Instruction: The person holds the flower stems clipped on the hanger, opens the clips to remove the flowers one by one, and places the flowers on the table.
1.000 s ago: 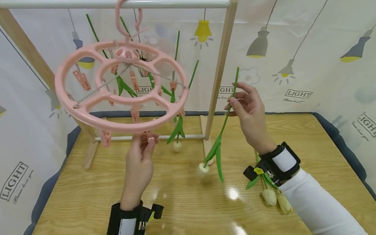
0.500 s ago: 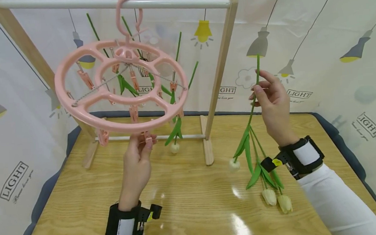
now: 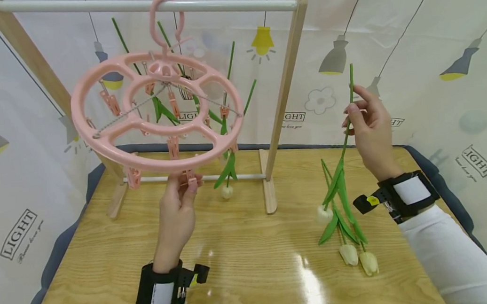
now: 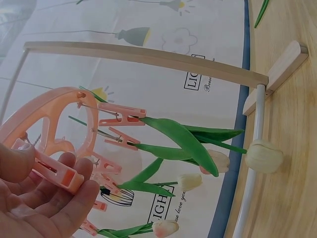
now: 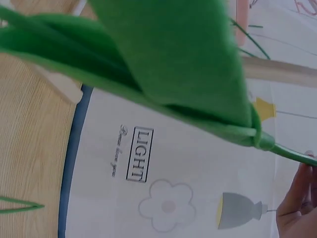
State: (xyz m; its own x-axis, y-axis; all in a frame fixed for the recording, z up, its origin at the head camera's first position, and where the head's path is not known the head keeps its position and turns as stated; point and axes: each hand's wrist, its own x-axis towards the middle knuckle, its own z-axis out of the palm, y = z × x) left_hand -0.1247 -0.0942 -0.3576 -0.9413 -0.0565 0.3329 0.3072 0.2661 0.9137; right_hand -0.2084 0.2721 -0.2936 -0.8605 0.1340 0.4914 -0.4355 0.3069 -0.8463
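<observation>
A pink round clip hanger (image 3: 112,154) hangs by its hook from the rack's top rail. At its near edge my left hand (image 3: 177,218) holds a pink clothespin (image 4: 57,171) between thumb and fingers. My right hand (image 3: 371,133), off to the right of the rack, pinches the green stem of a white artificial tulip (image 3: 325,213), bloom downward. Its leaves (image 5: 173,64) fill much of the right wrist view. Several tulips, one with a white bloom (image 4: 265,156), hang head down from other clips of the hanger. Two more cream tulips (image 3: 349,255) lie on the table below my right hand.
The rack has a white top rail (image 3: 224,3) and wooden posts (image 3: 285,88), with a foot (image 3: 270,197) on the wooden table (image 3: 251,264). A printed backdrop (image 3: 425,78) surrounds the table, with a dark blue edge at its base.
My right hand has moved right and away from the rack, carrying the tulip over the ones on the table. My left hand stays at the clothespin, having shifted only slightly.
</observation>
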